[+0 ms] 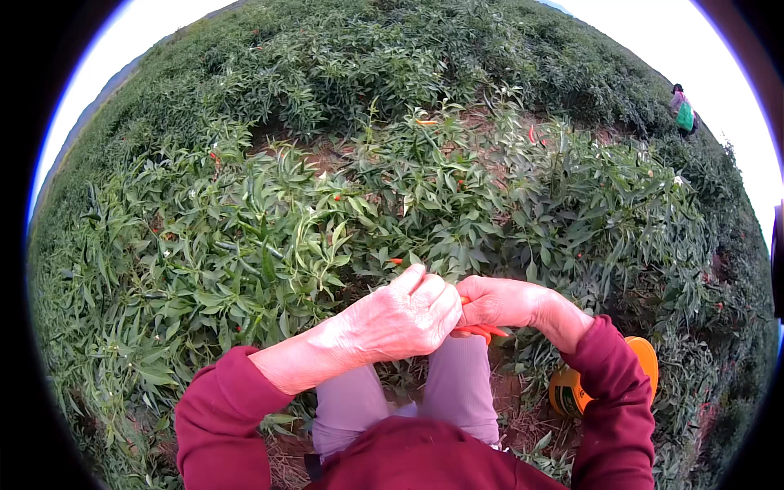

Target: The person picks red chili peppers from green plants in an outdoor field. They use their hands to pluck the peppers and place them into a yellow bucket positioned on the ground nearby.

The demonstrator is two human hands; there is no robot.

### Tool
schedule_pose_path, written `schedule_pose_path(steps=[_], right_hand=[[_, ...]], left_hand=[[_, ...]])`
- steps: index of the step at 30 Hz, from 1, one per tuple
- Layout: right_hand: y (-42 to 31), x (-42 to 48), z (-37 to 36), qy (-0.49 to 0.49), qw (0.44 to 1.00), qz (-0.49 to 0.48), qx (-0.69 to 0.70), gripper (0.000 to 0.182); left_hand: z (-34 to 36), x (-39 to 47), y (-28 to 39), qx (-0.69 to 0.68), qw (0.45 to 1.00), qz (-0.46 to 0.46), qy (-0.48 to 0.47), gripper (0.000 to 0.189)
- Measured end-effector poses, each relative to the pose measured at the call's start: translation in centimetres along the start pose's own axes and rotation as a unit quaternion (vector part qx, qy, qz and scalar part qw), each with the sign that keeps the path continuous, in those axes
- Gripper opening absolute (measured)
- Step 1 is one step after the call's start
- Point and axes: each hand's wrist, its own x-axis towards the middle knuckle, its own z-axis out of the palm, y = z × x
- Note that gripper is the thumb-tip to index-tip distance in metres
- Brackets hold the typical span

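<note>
Both hands meet in front of my knees, above the near edge of the chili plants. My right hand (511, 301) is closed around several ripe red chili peppers (484, 331), whose ends stick out below its fingers. Against it rests my left hand (411, 313), back upward and fingers curled; its palm is hidden, so whatever it may hold does not show. One orange-red chili (396, 261) shows among the leaves just beyond the left thumb. Long green chilies (267, 248) hang in the foliage farther left.
An orange-yellow bucket (566, 392) stands on the ground at my right, partly behind my sleeve. Dense chili plants (306, 233) surround me, with dry straw and reddish soil (508, 398) between them. Far right, a person (678, 101) with a green bag (685, 116) is among the rows.
</note>
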Motion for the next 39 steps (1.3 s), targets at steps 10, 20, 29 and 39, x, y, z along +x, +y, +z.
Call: schedule_pose_path(steps=[10, 20, 29, 39], right_hand=[[5.2, -11.0, 7.1, 0.042, 0.994, 0.101, -0.005, 0.015], [26.8, -35.4, 3.7, 0.670, 0.667, 0.068, 0.319, 0.010], [42.1, -45.4, 4.1, 0.803, 0.410, 0.289, 0.321, 0.039], [17.2, -18.5, -2.9, 0.636, 0.755, 0.059, -0.147, 0.021]], left_hand=[[0.1, 3.5, 9.5, -0.431, 0.901, 0.041, 0.005, 0.015], [2.5, -4.6, 4.4, -0.374, 0.853, -0.355, -0.082, 0.031], [12.1, -9.1, -2.4, -0.371, 0.751, -0.542, -0.070, 0.027], [23.7, -10.6, -3.4, -0.350, 0.769, -0.493, -0.207, 0.031]])
